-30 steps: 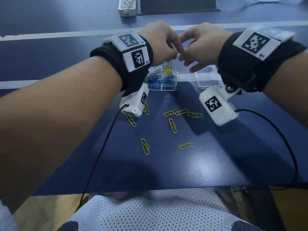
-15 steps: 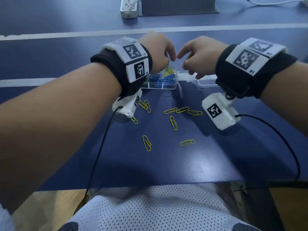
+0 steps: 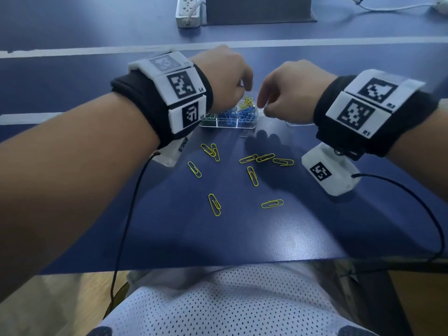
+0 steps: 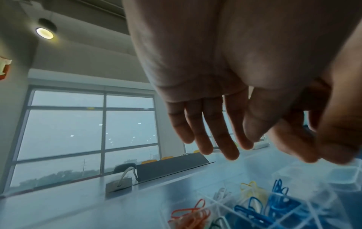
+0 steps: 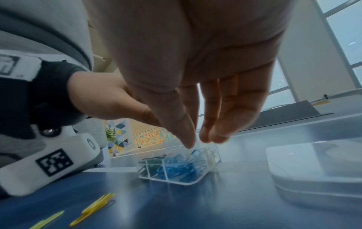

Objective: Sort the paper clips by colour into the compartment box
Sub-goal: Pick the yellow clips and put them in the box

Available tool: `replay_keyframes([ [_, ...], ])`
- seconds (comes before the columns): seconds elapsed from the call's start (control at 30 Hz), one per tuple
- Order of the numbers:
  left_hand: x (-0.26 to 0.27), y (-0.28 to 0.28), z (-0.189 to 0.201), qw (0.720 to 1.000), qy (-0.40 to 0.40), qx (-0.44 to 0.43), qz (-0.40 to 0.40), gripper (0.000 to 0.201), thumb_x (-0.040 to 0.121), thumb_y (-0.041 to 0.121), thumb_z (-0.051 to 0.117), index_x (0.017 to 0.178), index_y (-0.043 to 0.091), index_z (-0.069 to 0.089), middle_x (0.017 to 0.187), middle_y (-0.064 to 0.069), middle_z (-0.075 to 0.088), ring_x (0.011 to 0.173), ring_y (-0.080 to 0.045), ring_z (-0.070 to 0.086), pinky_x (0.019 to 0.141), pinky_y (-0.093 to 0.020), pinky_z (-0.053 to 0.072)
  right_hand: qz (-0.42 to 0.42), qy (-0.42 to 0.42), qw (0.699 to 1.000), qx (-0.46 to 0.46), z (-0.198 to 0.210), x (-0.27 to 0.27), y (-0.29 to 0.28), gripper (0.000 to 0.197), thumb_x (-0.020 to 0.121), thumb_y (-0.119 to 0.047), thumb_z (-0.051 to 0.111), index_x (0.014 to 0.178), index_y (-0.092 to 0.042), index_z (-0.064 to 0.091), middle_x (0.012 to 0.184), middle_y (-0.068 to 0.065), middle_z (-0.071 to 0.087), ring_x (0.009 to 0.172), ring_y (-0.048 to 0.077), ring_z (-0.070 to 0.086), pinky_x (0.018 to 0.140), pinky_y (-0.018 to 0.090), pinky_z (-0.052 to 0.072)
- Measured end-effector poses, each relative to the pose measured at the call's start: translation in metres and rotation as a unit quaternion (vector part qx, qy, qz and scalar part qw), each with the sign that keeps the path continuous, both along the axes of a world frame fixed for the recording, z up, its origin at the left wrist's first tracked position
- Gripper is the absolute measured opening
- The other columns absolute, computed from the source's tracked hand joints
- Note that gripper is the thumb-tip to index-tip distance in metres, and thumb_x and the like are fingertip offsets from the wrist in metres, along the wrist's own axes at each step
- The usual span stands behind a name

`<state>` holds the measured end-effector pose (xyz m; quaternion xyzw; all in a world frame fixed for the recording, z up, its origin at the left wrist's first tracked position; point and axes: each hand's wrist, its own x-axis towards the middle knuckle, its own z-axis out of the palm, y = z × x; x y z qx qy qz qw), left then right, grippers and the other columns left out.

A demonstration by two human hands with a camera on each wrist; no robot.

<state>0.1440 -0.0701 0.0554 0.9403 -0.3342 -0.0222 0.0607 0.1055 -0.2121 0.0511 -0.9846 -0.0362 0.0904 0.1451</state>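
The clear compartment box [image 3: 228, 126] stands mid-table and holds blue clips [image 3: 244, 115], green ones at its left and a small heap of yellow clips [image 3: 247, 101]. The left wrist view adds orange clips [image 4: 188, 215] and white ones. My left hand [image 3: 228, 78] hovers just above the box's left side, fingers [image 4: 225, 147] hanging straight and empty. My right hand [image 3: 278, 98] hovers at the box's right edge. Its fingertips [image 5: 211, 137] point down at the box [image 5: 172, 179] and hold nothing. Several loose yellow clips [image 3: 252, 175] lie on the blue table nearer to me.
The box's clear lid [image 5: 317, 170] lies to the right of the box. A white power strip [image 3: 188, 10] and a dark stand [image 3: 259, 8] sit at the far edge. Black camera cables [image 3: 126, 226] trail off the table's front edge [image 3: 218, 265].
Both hands were pinched together over the box with yellow clips hanging below them. They have parted, opened and dropped lower, and the yellow clips now lie in the box.
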Motion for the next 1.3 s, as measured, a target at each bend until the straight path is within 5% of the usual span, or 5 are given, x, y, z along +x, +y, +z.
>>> replay_keyframes([
  [0.2,-0.013,0.026,0.001,0.996,0.082,0.021,-0.008,0.011,0.08,0.024,0.063,0.089,0.024,0.071,0.06,0.014,0.053,0.058,-0.007,0.049,0.058,-0.022,0.034,0.141,0.09,0.984,-0.058,0.001,-0.026,0.016,0.017,0.071,-0.025,0.075,0.087,-0.03,0.069,0.079,-0.012,0.067,0.076,0.012,0.058,0.065,0.02,0.044],
  [0.53,-0.023,0.048,-0.017,0.983,0.142,0.114,-0.029,0.035,0.073,0.026,0.076,0.107,0.031,0.068,0.089,0.009,0.066,0.075,-0.009,0.052,0.084,-0.025,0.047,0.194,0.073,0.975,-0.083,-0.01,-0.029,0.027,0.025,0.074,-0.011,0.065,0.093,-0.026,0.067,0.06,-0.018,0.054,0.06,0.003,0.047,0.063,0.02,0.038],
  [0.93,-0.023,0.05,-0.024,0.983,0.128,0.119,-0.063,0.009,0.073,0.023,0.075,0.082,0.022,0.074,0.083,0.002,0.07,0.081,-0.017,0.058,0.081,-0.031,0.05,0.275,0.041,0.952,-0.125,-0.01,-0.039,0.041,0.026,0.087,-0.021,0.057,0.11,-0.023,0.068,0.118,0.002,0.056,0.11,0.023,0.053,0.088,0.031,0.045],
  [1.1,-0.032,0.057,-0.019,0.988,0.124,0.083,-0.023,0.014,0.075,0.03,0.069,0.065,0.021,0.064,0.055,0.011,0.056,0.059,-0.008,0.052,0.061,-0.021,0.043,0.263,0.046,0.956,-0.122,-0.012,-0.039,0.045,0.016,0.078,-0.014,0.063,0.087,-0.025,0.07,0.062,-0.011,0.049,0.074,0.021,0.057,0.064,0.024,0.042],
  [1.3,-0.037,0.064,-0.02,0.983,0.176,0.04,0.027,0.016,0.068,0.027,0.075,0.063,0.018,0.063,0.052,0.005,0.066,0.053,-0.001,0.056,0.056,-0.022,0.046,0.26,0.028,0.958,-0.116,-0.012,-0.044,0.047,0.018,0.076,-0.013,0.058,0.077,-0.03,0.05,0.056,-0.014,0.037,0.066,0.019,0.043,0.048,0.02,0.028],
])
